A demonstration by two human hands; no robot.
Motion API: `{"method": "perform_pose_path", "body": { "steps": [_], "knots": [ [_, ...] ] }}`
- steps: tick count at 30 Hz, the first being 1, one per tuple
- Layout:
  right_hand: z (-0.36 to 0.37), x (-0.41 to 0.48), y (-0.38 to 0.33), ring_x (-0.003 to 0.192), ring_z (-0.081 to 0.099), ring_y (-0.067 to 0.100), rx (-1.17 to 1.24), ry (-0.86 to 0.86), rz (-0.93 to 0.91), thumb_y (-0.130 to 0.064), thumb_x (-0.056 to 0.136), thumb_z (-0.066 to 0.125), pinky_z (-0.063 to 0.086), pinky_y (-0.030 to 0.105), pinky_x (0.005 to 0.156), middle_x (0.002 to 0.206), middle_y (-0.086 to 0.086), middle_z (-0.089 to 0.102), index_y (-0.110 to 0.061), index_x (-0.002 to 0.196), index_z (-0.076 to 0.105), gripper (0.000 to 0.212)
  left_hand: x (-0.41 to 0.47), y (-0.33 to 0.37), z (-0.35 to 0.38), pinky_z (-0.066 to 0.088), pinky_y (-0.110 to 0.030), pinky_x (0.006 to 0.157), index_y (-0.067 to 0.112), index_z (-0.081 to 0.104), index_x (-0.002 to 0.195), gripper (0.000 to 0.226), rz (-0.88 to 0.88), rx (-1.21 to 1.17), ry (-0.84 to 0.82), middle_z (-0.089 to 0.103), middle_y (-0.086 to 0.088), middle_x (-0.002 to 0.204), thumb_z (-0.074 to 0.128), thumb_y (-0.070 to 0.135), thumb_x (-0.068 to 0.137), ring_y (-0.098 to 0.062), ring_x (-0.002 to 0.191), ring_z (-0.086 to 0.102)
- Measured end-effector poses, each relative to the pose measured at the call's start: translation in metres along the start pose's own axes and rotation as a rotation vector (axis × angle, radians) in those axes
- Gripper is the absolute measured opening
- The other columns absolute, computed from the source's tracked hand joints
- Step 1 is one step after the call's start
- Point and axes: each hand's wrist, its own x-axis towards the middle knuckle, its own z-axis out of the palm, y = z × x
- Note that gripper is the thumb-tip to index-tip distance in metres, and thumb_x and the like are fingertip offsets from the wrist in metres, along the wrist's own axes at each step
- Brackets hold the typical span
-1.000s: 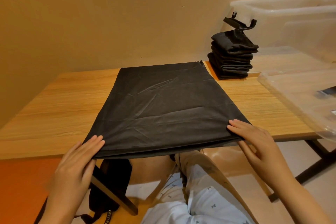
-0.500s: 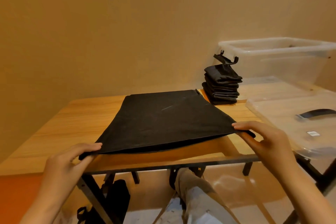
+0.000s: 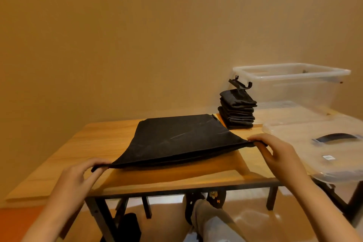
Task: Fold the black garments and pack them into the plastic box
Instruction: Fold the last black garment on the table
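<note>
a wooden table (image 3: 78, 155) with a pale grain top stands against a plain tan wall (image 3: 137, 35), on dark metal legs (image 3: 98, 216). under it, on the glossy floor (image 3: 167, 220), sits a dark bag (image 3: 129, 226) (its shape is hard to make out). a leg in pale trousers (image 3: 212, 222) shows below the near edge. an orange patch (image 3: 17, 214) fills the lower left corner.
</note>
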Motion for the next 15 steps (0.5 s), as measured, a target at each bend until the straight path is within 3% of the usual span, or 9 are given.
{"method": "perform_pose_path", "body": {
  "steps": [2,4,6,8,10,11,13,15],
  "knots": [
    [-0.012,0.012,-0.007,0.095,0.061,0.007,0.04,0.055,-0.023,-0.003,0.089,0.06,0.049,0.021,0.086,0.101,-0.007,0.068,-0.023,0.109,0.066,0.03,0.006,0.009,-0.008,0.036,0.003,0.073,0.035,0.071,0.09,0.027,0.025,-0.003,0.059,0.07,0.023,0.09,0.064,0.008,0.088,0.01,0.091,0.056],
    [-0.027,0.014,-0.016,0.096,0.058,-0.005,0.104,0.103,-0.054,-0.013,0.089,0.056,0.045,0.009,0.086,0.097,-0.019,0.066,-0.037,0.107,0.06,0.031,0.002,0.017,-0.014,0.039,-0.002,0.081,0.031,0.07,0.091,0.025,0.073,-0.069,0.147,0.068,0.028,0.099,0.063,0.007,0.089,0.013,0.097,0.057],
    [-0.039,0.005,-0.023,0.1,0.057,-0.008,0.191,0.113,-0.06,-0.025,0.09,0.054,0.044,0.008,0.087,0.103,-0.021,0.064,-0.042,0.101,0.061,0.021,-0.012,0.023,-0.012,0.04,-0.019,0.091,0.024,0.068,0.089,0.019,0.062,-0.184,0.186,0.066,0.03,0.106,0.061,0.007,0.09,0.011,0.104,0.056],
    [-0.041,-0.014,-0.02,0.106,0.056,-0.009,0.28,0.051,-0.019,-0.025,0.093,0.053,0.046,0.014,0.087,0.108,-0.025,0.064,-0.042,0.091,0.064,0.021,-0.031,0.021,-0.003,0.039,-0.028,0.092,0.021,0.066,0.084,0.022,-0.021,-0.282,0.127,0.069,0.027,0.101,0.057,0.003,0.091,0.009,0.102,0.057],
    [-0.036,-0.035,-0.015,0.106,0.056,-0.01,0.336,-0.058,0.07,-0.014,0.093,0.054,0.046,0.021,0.086,0.106,-0.026,0.065,-0.044,0.088,0.065,0.032,-0.05,0.013,0.006,0.041,-0.026,0.084,0.028,0.066,0.075,0.036,-0.094,-0.323,0.064,0.069,0.022,0.091,0.055,-0.003,0.092,0.012,0.091,0.058],
    [-0.034,-0.043,-0.012,0.104,0.058,-0.007,0.343,-0.1,0.095,-0.018,0.093,0.056,0.046,0.024,0.085,0.103,-0.024,0.067,-0.045,0.088,0.065,0.029,-0.057,0.008,0.01,0.042,-0.024,0.08,0.032,0.065,0.076,0.04,-0.107,-0.318,0.058,0.067,0.019,0.088,0.055,-0.003,0.092,0.011,0.085,0.058],
    [-0.036,-0.049,-0.018,0.098,0.061,0.0,0.363,-0.12,0.113,-0.048,0.087,0.056,0.05,0.025,0.082,0.097,-0.019,0.067,-0.046,0.089,0.065,0.01,-0.065,0.002,0.014,0.042,-0.013,0.075,0.038,0.064,0.078,0.042,-0.091,-0.283,0.096,0.065,0.017,0.088,0.055,0.0,0.093,0.008,0.083,0.057],
    [-0.04,-0.05,-0.02,0.094,0.063,0.003,0.369,-0.068,0.096,-0.071,0.079,0.05,0.053,0.021,0.08,0.094,-0.016,0.067,-0.047,0.09,0.065,0.031,-0.067,0.004,0.013,0.038,-0.004,0.069,0.042,0.061,0.079,0.044,-0.05,-0.253,0.15,0.063,0.018,0.09,0.054,0.002,0.094,0.006,0.086,0.056]
  ]
}}
